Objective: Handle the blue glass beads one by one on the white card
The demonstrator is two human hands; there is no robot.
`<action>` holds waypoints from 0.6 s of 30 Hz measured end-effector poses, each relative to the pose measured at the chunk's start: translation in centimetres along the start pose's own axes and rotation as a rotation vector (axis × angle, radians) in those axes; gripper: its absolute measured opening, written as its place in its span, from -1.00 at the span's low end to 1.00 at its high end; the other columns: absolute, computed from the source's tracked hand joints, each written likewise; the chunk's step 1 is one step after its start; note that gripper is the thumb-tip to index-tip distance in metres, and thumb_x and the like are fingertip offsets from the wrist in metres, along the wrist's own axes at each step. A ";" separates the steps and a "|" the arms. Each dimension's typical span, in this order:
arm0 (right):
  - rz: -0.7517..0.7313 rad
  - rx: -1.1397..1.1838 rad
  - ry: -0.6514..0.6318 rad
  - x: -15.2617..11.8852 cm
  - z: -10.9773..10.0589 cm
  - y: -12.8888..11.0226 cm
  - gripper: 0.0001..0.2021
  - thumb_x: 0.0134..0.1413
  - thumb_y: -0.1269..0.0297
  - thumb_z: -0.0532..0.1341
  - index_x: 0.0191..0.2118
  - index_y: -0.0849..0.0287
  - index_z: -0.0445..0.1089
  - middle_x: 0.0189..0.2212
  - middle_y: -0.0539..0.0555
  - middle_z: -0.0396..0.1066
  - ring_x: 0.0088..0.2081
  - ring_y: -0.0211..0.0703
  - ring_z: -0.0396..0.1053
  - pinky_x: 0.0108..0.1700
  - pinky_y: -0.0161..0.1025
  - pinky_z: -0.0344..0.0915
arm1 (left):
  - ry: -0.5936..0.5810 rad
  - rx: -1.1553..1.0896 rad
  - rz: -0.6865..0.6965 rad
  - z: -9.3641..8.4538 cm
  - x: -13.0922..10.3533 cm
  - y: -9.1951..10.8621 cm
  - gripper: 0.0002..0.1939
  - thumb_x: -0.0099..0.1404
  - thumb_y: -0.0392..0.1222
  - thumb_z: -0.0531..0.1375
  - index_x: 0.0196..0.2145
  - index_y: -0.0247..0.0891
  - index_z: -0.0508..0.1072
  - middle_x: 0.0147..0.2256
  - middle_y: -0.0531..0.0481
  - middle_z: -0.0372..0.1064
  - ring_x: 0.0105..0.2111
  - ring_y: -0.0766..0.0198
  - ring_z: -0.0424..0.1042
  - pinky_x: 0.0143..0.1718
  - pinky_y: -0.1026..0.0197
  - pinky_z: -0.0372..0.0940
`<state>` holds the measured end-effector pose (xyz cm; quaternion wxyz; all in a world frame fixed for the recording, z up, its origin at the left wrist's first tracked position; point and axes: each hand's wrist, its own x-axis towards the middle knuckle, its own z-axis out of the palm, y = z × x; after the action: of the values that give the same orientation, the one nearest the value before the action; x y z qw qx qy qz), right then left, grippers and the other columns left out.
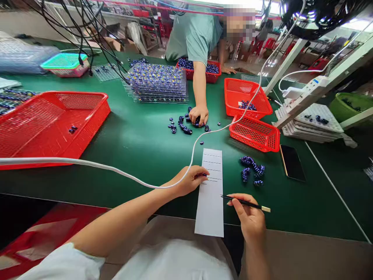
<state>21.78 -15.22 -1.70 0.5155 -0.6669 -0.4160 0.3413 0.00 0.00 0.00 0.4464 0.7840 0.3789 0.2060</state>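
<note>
The work surface is a smooth, matte green table (pixel 140 140). A narrow white strip (pixel 210 214), flat and rectangular, lies lengthwise in front of the person; short black parallel lines cross its far half, and its near end overhangs the table edge. The left hand (pixel 190 181) is at the strip's left edge, beside the lines, with thumb and forefinger narrowed on a small dark piece (pixel 205 175), mostly hidden by the fingertips. The right hand (pixel 252 223) is at the strip's right side, its fingers closed around slim black tweezers (pixel 247 203) with a flat gold-coloured rear end; the pointed tips reach the strip's right edge, and contact cannot be determined. Right of the strip, glossy dark-blue ribbed parts (pixel 258 168), rounded in form, lie in short curved rows. Beyond these are a small red plastic basket (pixel 256 134) with perforated walls and, behind it, a larger red basket (pixel 236 97) of similar lattice. A black, glass-faced phone (pixel 292 162) lies flat to the right. At the far centre, a co-worker's hand (pixel 199 112) covers some of another group of dark-blue parts (pixel 184 127); whether it grips them cannot be determined. A smooth white cable (pixel 29 160) curves across the view, passing in front of the left forearm.
</note>
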 end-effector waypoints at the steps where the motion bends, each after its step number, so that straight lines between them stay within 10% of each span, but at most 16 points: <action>1: 0.002 0.004 0.007 0.2 0.1 -0.1 -0.76 0.13 0.06 0.31 -0.21 0.11 0.51 -0.31 0.07 0.56 -0.31 -0.17 0.54 -0.22 -0.29 0.43 | 0.011 -0.007 -0.007 0.1 -0.1 0.0 -0.79 0.34 -0.19 0.14 -0.13 -0.22 0.51 -0.25 0.00 0.52 -0.35 0.26 0.43 -0.30 0.24 0.27; 18: 0.063 0.102 -0.157 1.1 2.8 -1.3 -0.81 0.15 0.11 0.32 -0.20 0.08 0.50 -0.25 0.06 0.53 -0.29 -0.16 0.53 -0.21 -0.26 0.46 | 0.117 -0.177 -0.033 0.9 0.3 -0.6 -0.86 0.25 -0.19 0.26 -0.25 -0.28 0.55 -0.39 0.03 0.48 -0.46 0.35 0.34 -0.39 0.31 0.25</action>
<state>19.49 -12.96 -1.11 0.5037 -0.6237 -0.4160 0.4293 0.55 -0.08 -1.01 0.4943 0.7219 0.3975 0.2766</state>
